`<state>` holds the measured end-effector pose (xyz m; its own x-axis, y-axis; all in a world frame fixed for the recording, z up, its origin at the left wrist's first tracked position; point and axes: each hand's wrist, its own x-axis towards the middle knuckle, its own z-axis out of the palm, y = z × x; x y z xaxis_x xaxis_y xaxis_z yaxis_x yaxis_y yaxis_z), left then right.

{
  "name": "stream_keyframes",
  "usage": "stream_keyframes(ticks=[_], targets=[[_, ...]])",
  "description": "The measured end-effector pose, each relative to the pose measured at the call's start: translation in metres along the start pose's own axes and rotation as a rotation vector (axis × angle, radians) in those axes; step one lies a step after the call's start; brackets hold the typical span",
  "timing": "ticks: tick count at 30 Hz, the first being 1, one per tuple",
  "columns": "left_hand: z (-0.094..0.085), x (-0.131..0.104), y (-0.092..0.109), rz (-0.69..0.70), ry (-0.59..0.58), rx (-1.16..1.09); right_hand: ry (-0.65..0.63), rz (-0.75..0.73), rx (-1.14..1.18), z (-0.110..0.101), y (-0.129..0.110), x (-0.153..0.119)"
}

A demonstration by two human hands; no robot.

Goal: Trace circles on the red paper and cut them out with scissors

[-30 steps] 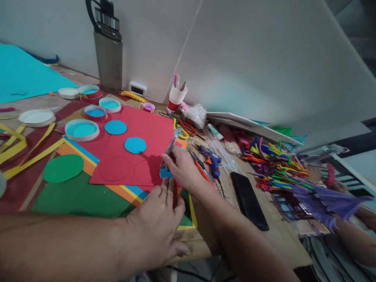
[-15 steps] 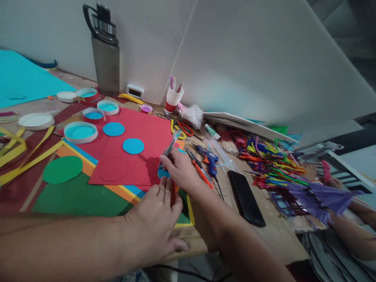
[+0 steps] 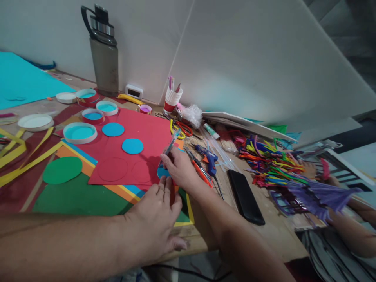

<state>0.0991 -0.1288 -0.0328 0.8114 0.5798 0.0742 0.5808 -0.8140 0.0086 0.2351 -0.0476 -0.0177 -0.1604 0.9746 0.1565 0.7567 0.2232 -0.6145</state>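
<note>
My right hand (image 3: 182, 169) is closed around a slim clear pen (image 3: 171, 145), which leans with its upper end away from me. Its tip is hidden behind the fingers, at a blue paper circle (image 3: 162, 172) on the red sheet (image 3: 147, 121). With fingers stretched out, my left hand (image 3: 157, 215) presses its fingertips on the near edge of that circle. Two round outlines are drawn on the red sheet, one (image 3: 113, 169) plain and the other partly in shadow. Farther back on the sheet lie two more blue circles, one (image 3: 132, 146) nearer and one (image 3: 113, 129) farther left.
Left are a green oval (image 3: 62, 170), yellow strips (image 3: 32, 160) and several round lids (image 3: 80, 133). A grey bottle (image 3: 104, 64) stands behind. Right are scissors (image 3: 185, 128), a blue glue gun (image 3: 210, 161), a black case (image 3: 246, 197) and pipe cleaners (image 3: 273, 162). Another person holds purple material (image 3: 326, 197).
The view has shifted very slightly. My hands, the pen and the blue circle keep their places relative to one another; the other person's purple material has moved a little.
</note>
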Motion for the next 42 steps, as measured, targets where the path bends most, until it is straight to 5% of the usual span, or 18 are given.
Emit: stream_keyframes(ticks=[7,14,26,29,32,37,42], targets=[[-0.002,0.001,-0.001,0.006,-0.016,-0.027,0.116,0.055,0.127,0.004,0.008,0.0],[-0.008,0.001,-0.006,0.019,-0.041,-0.008,0.28,0.113,0.627,0.01,0.014,-0.002],[-0.026,-0.003,-0.011,0.044,0.123,0.06,0.196,0.102,0.585,0.027,0.027,0.0],[-0.043,-0.003,-0.037,-0.025,0.115,-0.048,0.193,0.08,0.591,0.025,0.026,0.0],[-0.056,0.001,-0.084,-0.231,0.145,-0.1,0.196,0.053,0.594,0.024,0.025,-0.001],[-0.048,0.013,-0.156,-0.448,0.107,-0.141,0.214,0.042,0.564,0.028,0.028,0.0],[-0.033,0.019,-0.17,-0.456,-0.011,-0.129,0.231,0.032,0.516,0.026,0.028,0.0]])
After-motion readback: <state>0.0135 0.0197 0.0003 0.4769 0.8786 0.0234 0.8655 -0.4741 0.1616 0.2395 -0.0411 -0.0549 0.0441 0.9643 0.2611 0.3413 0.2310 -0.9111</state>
